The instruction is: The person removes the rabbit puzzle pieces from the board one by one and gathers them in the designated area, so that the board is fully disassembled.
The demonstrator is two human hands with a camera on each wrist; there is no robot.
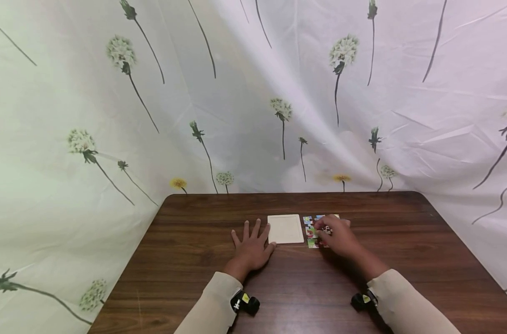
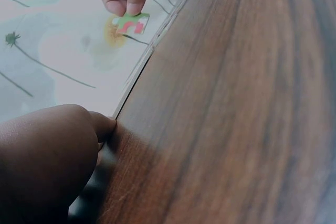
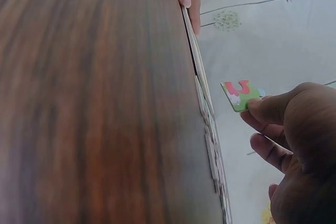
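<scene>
My left hand (image 1: 252, 250) lies with fingers spread on the table, its thumb and fingertips at the left edge of a pale square puzzle tray (image 1: 285, 229). In the right wrist view, my right hand (image 3: 310, 124) pinches a jigsaw piece (image 3: 240, 96) between thumb and index finger. Green, red and white colour its face, and it is raised above the tabletop. The left wrist view also catches this jigsaw piece (image 2: 132, 23). Beneath the right hand in the head view, several loose puzzle pieces (image 1: 312, 243) lie close together beside the tray, partly covered by the hand.
A dark wooden table (image 1: 195, 260) with rounded far corners carries everything. Behind and at both sides hangs a pale cloth (image 1: 245, 139) printed with dandelions. Each wrist wears a small black camera, the left camera (image 1: 250, 305) and the right camera (image 1: 359, 302).
</scene>
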